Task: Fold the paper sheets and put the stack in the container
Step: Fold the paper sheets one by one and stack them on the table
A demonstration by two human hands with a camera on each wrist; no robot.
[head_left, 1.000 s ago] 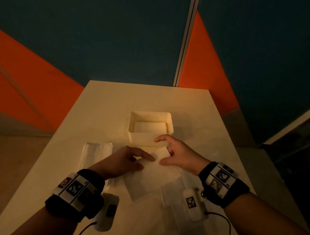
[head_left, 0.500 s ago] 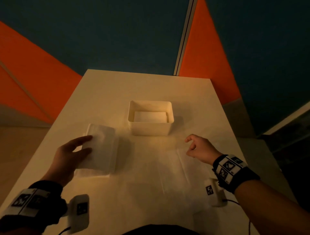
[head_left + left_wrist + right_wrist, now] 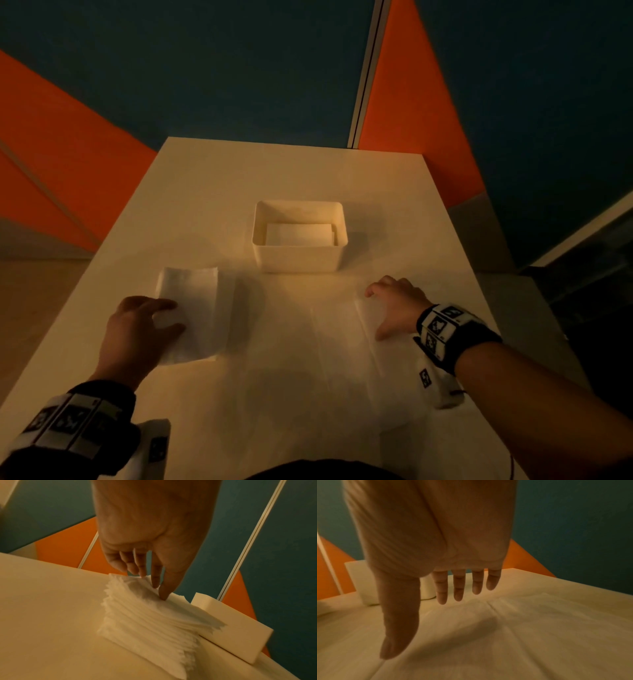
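The container [image 3: 298, 255] stands mid-worktop [image 3: 205, 192], folded paper [image 3: 298, 233] lying flat inside. My left hand [image 3: 137, 334] rests fingertips on the stack [image 3: 191, 315], left of the container. My right hand [image 3: 397, 305], fingers relaxed, hovers over a spread sheet [image 3: 342, 342].

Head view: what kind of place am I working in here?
Probably a staged indoor recording booth, not a home: one plain white table, teal and orange wall panels, and only a white container and tissue stack.
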